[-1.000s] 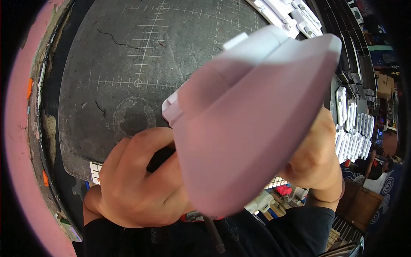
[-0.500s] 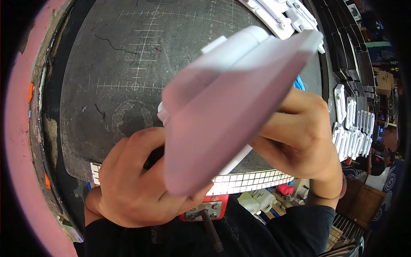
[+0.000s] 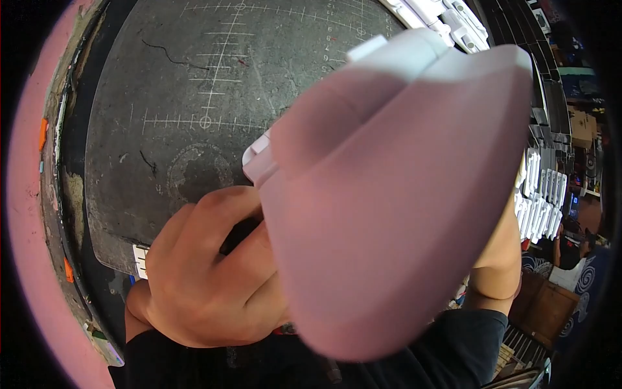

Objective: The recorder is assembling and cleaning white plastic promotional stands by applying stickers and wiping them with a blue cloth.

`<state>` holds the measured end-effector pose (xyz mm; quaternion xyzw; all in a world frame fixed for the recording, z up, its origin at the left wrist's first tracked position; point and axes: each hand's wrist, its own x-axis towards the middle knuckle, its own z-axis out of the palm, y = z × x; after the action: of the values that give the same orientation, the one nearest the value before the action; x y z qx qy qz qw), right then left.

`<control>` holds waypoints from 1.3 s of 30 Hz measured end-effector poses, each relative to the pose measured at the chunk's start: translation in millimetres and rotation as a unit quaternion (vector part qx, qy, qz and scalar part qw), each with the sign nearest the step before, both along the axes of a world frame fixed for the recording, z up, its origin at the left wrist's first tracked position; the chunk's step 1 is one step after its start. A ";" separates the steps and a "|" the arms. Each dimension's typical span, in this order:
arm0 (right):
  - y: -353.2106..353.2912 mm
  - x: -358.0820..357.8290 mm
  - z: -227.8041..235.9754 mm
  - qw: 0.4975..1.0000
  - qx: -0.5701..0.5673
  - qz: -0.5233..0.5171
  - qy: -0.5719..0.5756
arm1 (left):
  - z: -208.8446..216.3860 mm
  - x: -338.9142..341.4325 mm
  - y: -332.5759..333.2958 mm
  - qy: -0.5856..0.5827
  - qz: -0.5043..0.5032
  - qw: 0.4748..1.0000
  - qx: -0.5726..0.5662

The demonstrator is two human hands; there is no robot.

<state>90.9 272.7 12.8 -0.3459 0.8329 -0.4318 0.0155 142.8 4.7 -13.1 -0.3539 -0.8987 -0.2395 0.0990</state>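
Observation:
A large smooth white plastic moulded piece (image 3: 395,214), tinted pink by the light, is held up close and tilted, slightly blurred. It has a rounded wide end towards me and a raised ridge along its left side. My left hand (image 3: 214,272) is closed at its left edge, with curled fingers whose tips go out of sight behind it. A smaller white part (image 3: 257,157) sticks out beyond the left edge, above my knuckles. Behind the piece my right hand is mostly covered; only the wrist (image 3: 497,272) shows, so its fingers are hidden.
Beneath lies a dark grey worktop mat (image 3: 175,84) with white scale lines and a black thread (image 3: 172,59). More white plastic parts (image 3: 453,23) lie at the far right, with rows of similar ones (image 3: 541,201) beyond. A pink ledge (image 3: 29,227) runs along the left.
The white piece has come closer and shifted right and down, now covering my right hand and the red clamp-like fitting. My left hand has hardly moved.

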 end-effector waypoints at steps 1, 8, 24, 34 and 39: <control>-0.7 0.2 4.5 1.000 -0.022 -0.003 -0.011 | 0.5 -0.7 0.2 0.003 -0.004 1.000 -0.004; -1.2 4.6 16.1 0.998 -0.059 -0.013 0.021 | 7.8 -3.7 3.6 0.013 -0.026 1.000 -0.008; -10.6 12.7 4.7 0.984 -0.102 -0.128 -0.076 | -9.2 8.8 -6.0 -0.020 0.020 1.000 0.002; -11.9 9.3 14.3 0.995 0.011 -0.101 0.006 | -15.0 7.8 -4.2 -0.004 0.035 0.999 -0.005; -11.6 11.4 12.8 0.988 -0.059 -0.128 -0.058 | -12.7 6.9 -4.4 0.001 0.033 0.999 -0.006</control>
<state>102.3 261.1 25.6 -0.2113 0.8408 -0.4983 -0.0122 149.7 0.2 -25.9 -0.3244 -0.9113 -0.2305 0.1053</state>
